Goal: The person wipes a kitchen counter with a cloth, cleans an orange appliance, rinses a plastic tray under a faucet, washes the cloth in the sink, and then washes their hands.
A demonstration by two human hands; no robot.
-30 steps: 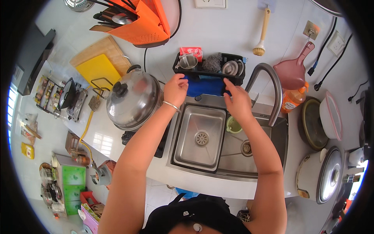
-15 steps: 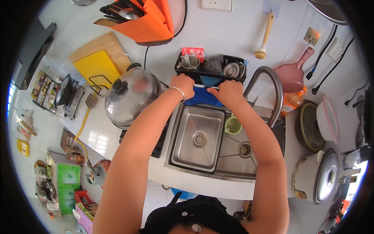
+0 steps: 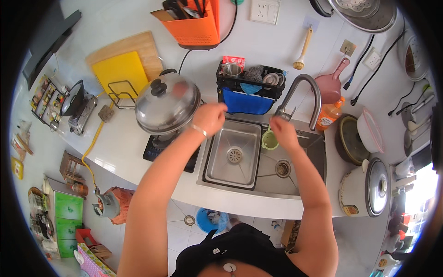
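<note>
My left hand [image 3: 210,119], with a bangle at the wrist, hovers over the sink's left rear corner, next to the large lidded pot [image 3: 168,102]. Its fingers are curled in, and nothing shows in them. Over the back of the right basin is my right hand [image 3: 284,132], closed, close to the faucet [image 3: 315,94] base; no object shows in it. Beyond both hands stands a black caddy [image 3: 226,84] against the wall, with a blue cloth [image 3: 248,102] hanging down its front. Inside it are a metal cup [image 3: 232,70] and a grey scouring pad [image 3: 254,73].
The steel sink has a left basin [image 3: 225,173] and a right basin holding a green strainer cup [image 3: 270,140]. To the right stand an orange bottle [image 3: 328,115], basins and a rice cooker [image 3: 357,189]. An orange knife holder [image 3: 196,30] hangs above. On the floor is a blue bin [image 3: 203,225].
Both hands have come off the caddy's front edge and drawn back toward me. The blue cloth, partly hidden before, now shows fully. The view has shifted somewhat.
</note>
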